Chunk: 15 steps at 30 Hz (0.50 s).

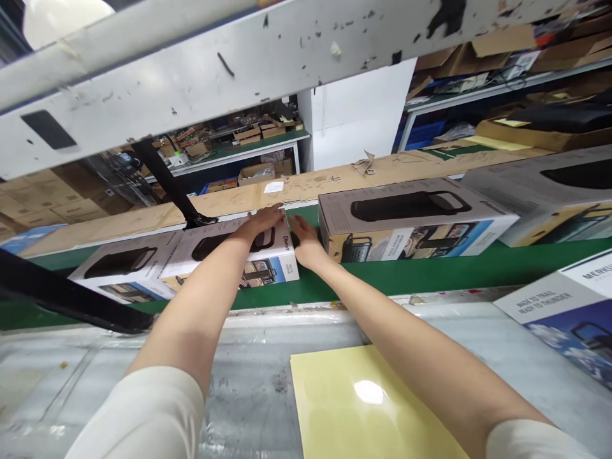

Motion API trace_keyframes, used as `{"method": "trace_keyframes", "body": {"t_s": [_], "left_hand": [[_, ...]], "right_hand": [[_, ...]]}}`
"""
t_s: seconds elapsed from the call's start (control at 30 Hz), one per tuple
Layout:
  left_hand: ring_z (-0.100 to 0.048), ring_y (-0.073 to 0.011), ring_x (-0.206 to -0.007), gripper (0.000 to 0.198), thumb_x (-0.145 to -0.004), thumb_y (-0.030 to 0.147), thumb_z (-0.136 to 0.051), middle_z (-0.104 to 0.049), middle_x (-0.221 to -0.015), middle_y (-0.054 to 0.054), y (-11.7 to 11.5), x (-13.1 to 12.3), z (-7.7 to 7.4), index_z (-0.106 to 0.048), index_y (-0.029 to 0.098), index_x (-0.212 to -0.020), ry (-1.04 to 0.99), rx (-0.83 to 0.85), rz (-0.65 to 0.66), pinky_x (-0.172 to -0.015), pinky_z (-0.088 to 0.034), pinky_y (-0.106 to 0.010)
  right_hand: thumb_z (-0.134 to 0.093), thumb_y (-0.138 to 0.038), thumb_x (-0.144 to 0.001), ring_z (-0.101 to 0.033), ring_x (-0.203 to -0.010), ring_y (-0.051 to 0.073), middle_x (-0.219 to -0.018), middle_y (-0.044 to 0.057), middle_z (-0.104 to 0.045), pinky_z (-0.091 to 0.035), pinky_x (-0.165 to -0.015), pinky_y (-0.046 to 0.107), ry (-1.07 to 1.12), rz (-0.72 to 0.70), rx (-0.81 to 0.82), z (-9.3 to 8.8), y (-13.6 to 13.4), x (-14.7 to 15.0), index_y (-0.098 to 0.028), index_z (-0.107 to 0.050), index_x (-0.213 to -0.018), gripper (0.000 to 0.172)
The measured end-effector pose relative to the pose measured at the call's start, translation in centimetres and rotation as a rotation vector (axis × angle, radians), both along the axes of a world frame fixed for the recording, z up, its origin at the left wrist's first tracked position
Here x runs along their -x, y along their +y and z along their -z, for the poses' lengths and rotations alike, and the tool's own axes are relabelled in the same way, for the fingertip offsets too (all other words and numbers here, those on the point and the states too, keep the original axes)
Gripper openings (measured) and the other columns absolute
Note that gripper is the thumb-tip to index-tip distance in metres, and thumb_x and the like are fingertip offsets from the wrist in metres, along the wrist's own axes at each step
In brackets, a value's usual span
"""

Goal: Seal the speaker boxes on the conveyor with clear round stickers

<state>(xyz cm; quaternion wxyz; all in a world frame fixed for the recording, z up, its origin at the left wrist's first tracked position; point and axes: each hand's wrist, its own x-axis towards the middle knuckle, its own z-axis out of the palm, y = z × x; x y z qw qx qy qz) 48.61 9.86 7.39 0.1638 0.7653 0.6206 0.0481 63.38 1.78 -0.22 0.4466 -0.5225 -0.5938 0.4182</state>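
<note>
The near bench, at 6 o'clock, is covered in clear plastic film, apparently as a surface guard. On it, at 5 o'clock, lies a pale yellow sheet. At 4 o'clock, a printed carton rests at an angle, its edge overhanging the picture. Its panel reads "MADE TO TRAIL, MADE TO THUNDER", with "MERKU" cut off above; the wording is only partly certain.

Both arms reach forward to 12 o'clock. The left hand is open, palm down and flat across the top edge of the near carton, without gripping it. This placement appears to steady the carton rather than lift it. The right hand is open with fingers spread, just beside the carton's right end. Contact with the carton cannot be confirmed.

That carton lies on the green conveyor belt, at 12 o'clock. Its panels show a black handled product; the small end print is illegible. Two matching cartons follow at 1 o'clock and 2 o'clock, spaced apart, apparently to keep them separate. Beyond the belt runs a cardboard-covered ledge. A grey metal beam crosses overhead, and stocked shelves stand at 2 o'clock.
</note>
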Motion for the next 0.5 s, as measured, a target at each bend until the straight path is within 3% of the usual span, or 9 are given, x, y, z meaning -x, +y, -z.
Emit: {"method": "trace_keyframes", "body": {"t_s": [0.07, 0.23, 0.37, 0.5], "left_hand": [[-0.035, -0.0317, -0.156, 0.062, -0.099, 0.053, -0.034, -0.041, -0.167, -0.002, 0.1, 0.1, 0.1, -0.040, 0.038, -0.159, -0.023, -0.030, -0.025, -0.127, -0.012, -0.063], [-0.031, -0.0267, -0.158, 0.058, -0.105, 0.049, -0.026, -0.038, -0.169, -0.001, -2.1, 0.2, 0.0, -0.044, 0.035, -0.158, -0.067, -0.194, -0.057, -0.129, -0.014, -0.055], [-0.022, -0.0290, -0.160, 0.047, -0.102, 0.049, -0.040, -0.037, -0.169, 0.000, -5.5, -0.2, 0.4, -0.066, 0.035, -0.139, 0.048, -0.237, 0.089, -0.129, -0.008, -0.059], [-0.027, -0.0379, -0.157, 0.037, -0.098, 0.042, -0.050, -0.047, -0.162, -0.006, -6.8, -1.6, 0.6, -0.074, 0.032, -0.124, 0.183, -0.221, 0.072, -0.123, -0.023, -0.069]], "right_hand": [[-0.063, -0.005, -0.075, -0.024, -0.160, 0.033, -0.168, 0.009, -0.040, -0.026, -0.130, 0.049, -0.081, -0.084, -0.010, 0.0, -0.4, -0.1, -0.024, -0.053, -0.153, 0.082], [-0.064, -0.005, -0.074, -0.054, -0.142, 0.040, -0.148, 0.018, -0.063, -0.043, -0.118, 0.056, -0.264, -0.200, 0.072, 0.8, -3.3, -1.2, -0.018, -0.066, -0.141, 0.068], [-0.061, -0.002, -0.079, -0.051, -0.146, 0.035, -0.154, 0.016, -0.057, -0.035, -0.125, 0.051, -0.329, -0.219, 0.041, 0.6, -8.1, -4.3, -0.017, -0.065, -0.144, 0.067], [-0.059, -0.013, -0.090, -0.055, -0.143, 0.032, -0.151, 0.010, -0.061, -0.041, -0.122, 0.054, -0.373, -0.245, -0.045, 0.6, -14.7, -9.0, -0.023, -0.063, -0.145, 0.056]]}}
